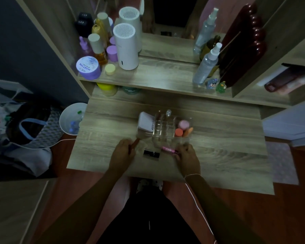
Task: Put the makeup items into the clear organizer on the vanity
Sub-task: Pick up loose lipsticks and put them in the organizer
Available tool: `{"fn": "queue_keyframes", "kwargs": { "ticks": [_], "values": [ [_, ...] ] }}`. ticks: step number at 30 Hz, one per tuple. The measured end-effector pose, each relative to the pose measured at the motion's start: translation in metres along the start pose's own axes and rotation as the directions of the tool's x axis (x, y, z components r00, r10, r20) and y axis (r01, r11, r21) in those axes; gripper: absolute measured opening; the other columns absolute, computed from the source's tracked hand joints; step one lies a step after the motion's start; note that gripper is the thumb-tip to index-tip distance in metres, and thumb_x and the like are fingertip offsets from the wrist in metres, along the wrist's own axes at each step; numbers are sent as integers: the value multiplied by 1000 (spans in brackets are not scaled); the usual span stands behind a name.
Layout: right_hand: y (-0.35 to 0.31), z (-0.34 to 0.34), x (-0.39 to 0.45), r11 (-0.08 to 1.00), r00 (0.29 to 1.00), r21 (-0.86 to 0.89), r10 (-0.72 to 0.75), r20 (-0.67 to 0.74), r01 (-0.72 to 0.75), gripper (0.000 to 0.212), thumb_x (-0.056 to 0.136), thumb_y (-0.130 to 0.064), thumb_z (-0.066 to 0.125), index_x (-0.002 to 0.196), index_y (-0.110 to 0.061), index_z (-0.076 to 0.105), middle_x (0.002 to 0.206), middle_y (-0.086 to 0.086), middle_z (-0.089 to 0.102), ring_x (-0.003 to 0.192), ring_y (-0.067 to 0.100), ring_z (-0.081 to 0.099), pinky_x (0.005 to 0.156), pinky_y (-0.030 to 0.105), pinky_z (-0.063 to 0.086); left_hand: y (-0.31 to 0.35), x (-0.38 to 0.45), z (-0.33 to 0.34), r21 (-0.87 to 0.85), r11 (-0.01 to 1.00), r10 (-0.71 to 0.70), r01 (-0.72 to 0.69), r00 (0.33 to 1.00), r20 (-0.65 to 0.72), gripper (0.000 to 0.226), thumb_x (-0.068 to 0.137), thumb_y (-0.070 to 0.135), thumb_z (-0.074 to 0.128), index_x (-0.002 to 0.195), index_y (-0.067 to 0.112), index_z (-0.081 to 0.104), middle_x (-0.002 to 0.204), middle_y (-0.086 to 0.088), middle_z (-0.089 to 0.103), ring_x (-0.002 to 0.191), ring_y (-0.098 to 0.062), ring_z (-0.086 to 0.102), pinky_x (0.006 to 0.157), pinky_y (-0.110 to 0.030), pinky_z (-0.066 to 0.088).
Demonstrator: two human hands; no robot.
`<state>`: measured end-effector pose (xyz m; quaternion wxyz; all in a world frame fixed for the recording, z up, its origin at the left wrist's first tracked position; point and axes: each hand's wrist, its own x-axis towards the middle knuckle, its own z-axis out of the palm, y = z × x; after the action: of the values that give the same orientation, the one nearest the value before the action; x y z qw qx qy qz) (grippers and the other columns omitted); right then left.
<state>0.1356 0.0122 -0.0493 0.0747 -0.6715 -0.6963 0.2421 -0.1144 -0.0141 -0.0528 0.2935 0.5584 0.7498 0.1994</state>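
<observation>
The clear organizer (165, 136) stands on the wooden vanity (218, 155). Inside it are a white compact (145, 122) at the left, a pink round item (184, 124), an orange-capped item (178, 132) and an orange tube (187, 132) at the right. My left hand (123, 150) is closed around a thin orange-red stick (135, 142) just left of the organizer's front. My right hand (187, 155) grips a pink tube (169, 149) lying in front of the organizer. A black lipstick (151, 154) rests on the vanity between my hands.
The upper shelf (165, 76) carries jars, bottles and a white cylinder (126, 46) at the left, spray bottles (206, 66) and a dark red object at the right. A white bin (71, 118) and bags stand left of the vanity.
</observation>
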Motion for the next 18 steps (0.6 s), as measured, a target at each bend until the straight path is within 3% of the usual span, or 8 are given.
{"fn": "queue_keyframes", "kwargs": {
  "ticks": [5, 8, 10, 14, 18],
  "values": [
    [1, -6, -3, 996, 997, 43, -79, -18, 80, 25, 80, -18, 71, 101, -6, 64, 105, 20, 54, 94, 32, 54, 74, 34, 46, 5, -7, -1, -77, 996, -46, 43, 998, -35, 17, 82, 15, 68, 93, 13, 54, 88, -3, 54, 77, -23, 56, 67, -29, 40],
    [-9, -14, -3, 974, 997, 212, -74, -20, 77, 22, 87, -21, 64, 108, -13, 61, 114, 15, 58, 101, 29, 56, 80, 35, 48, 14, -8, -4, -125, 992, -21, 12, 997, -72, 20, 81, 15, 69, 93, 17, 53, 87, 0, 56, 73, -21, 58, 64, -30, 42],
    [-17, -23, -2, 948, 999, 314, -46, -10, 47, 19, 90, -26, 61, 107, -20, 59, 108, 7, 66, 94, 24, 63, 80, 39, 52, 25, -5, -6, -162, 987, -1, -13, 996, -84, 20, 82, 17, 69, 95, 19, 54, 90, 1, 59, 76, -17, 59, 64, -30, 46],
    [-31, -47, 8, 917, 990, 398, 26, -135, 30, 16, 82, -30, 71, 93, -25, 61, 87, 2, 71, 74, 19, 65, 67, 33, 52, 55, 8, -6, -216, 969, 83, -117, 984, -160, 24, 83, 11, 67, 103, 19, 56, 98, 8, 60, 83, -1, 56, 68, -5, 40],
    [-33, -73, 24, 904, 971, 417, 5, -240, 98, 16, 80, -28, 73, 93, -22, 65, 92, 0, 71, 78, 16, 66, 71, 33, 54, 81, 23, -3, -239, 947, 162, -215, 961, -224, 21, 86, 11, 65, 103, 21, 57, 102, 9, 58, 87, 1, 56, 74, -6, 42]
  ]
}}
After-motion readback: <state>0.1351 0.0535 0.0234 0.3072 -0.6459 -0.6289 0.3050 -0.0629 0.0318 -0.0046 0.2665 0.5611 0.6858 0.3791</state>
